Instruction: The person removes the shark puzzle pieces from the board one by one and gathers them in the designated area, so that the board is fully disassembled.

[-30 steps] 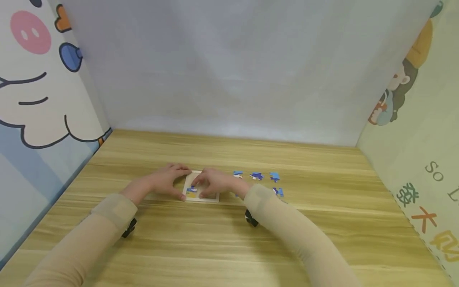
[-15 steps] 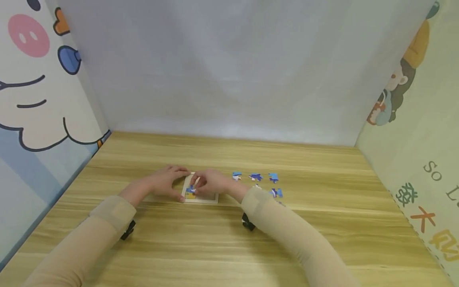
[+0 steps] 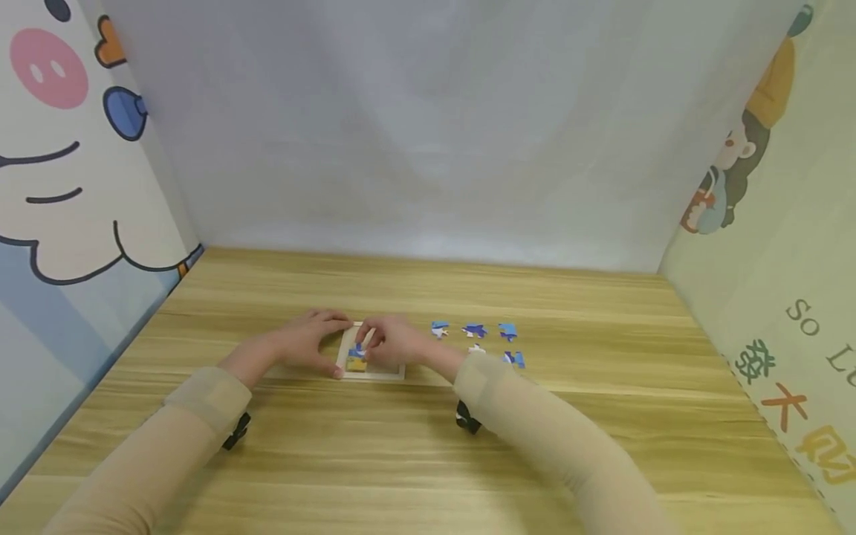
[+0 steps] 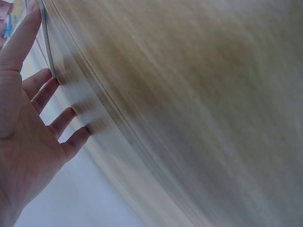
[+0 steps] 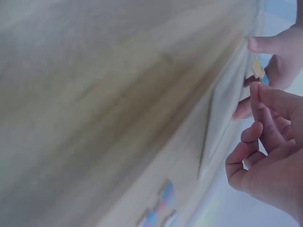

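Note:
A square puzzle tray (image 3: 376, 376) with a pale rim lies on the table. My left hand (image 3: 301, 343) holds its left side, thumb at the near corner and fingers at the far one. Over the tray, my right hand (image 3: 394, 342) pinches a small blue jigsaw piece (image 3: 358, 348) between thumb and index finger, mostly covered by the fingertips. Just below it in the tray sits a yellow and blue area of puzzle (image 3: 357, 365). The right wrist view shows yellow and blue puzzle (image 5: 259, 70) right at the pinching fingertips, the other fingers curled.
Several loose blue and white jigsaw pieces (image 3: 475, 331) lie right of the tray on the wooden table (image 3: 374, 461), some partly behind the right forearm. A pale curtain (image 3: 428, 148) hangs at the back, with printed cartoon panels (image 3: 60, 163) at both sides.
My right fingertips have drawn closer together over the left part of the tray and shifted slightly. The left hand stays on the tray's left side. The whole view has tilted a little.

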`<state>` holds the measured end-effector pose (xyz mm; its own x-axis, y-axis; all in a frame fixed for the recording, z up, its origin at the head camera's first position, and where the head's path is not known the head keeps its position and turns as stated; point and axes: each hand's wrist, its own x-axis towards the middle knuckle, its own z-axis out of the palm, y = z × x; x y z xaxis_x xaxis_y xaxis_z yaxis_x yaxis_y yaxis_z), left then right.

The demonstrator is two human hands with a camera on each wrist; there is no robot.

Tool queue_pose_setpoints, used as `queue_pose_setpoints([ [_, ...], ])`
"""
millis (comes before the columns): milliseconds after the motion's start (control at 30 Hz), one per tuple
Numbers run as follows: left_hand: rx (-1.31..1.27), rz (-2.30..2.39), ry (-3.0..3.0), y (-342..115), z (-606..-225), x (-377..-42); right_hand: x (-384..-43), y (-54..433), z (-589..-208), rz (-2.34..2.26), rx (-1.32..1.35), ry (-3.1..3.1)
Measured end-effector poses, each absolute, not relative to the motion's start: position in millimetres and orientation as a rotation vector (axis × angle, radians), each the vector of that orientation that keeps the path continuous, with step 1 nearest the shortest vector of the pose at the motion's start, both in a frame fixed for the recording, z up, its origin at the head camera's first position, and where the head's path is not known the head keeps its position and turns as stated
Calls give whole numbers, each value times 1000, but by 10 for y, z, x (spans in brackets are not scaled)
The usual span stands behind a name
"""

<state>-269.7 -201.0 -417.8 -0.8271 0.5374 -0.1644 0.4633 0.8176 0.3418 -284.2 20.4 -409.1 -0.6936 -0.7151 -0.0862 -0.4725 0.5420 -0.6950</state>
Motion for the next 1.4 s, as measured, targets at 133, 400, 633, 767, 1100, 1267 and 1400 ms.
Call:
queue_pose_setpoints([
  [133,773,411,2747,-2009,-4172,-2698,-2807,271,-3991,-925,-975,2429],
  [400,767,391,2747,-2004,-4178,-2719,-2798,441,-3828,-920,-1036,2415],
  [633,786,382,2767,-1995,-4175,-2718,-2782,615,-3665,-896,-1074,2431],
  [767,791,383,2766,-1998,-4187,-2724,-2769,720,-3624,-889,-1082,2443],
  [1100,790,378,2764,-2015,-4204,-2727,-2735,1019,-3628,-908,-1106,2468],
  [1267,785,398,2753,-2027,-4193,-2723,-2705,1159,-3666,-905,-1053,2464],
  [1400,788,415,2741,-2023,-4206,-2737,-2663,1268,-3719,-898,-1017,2453],
])
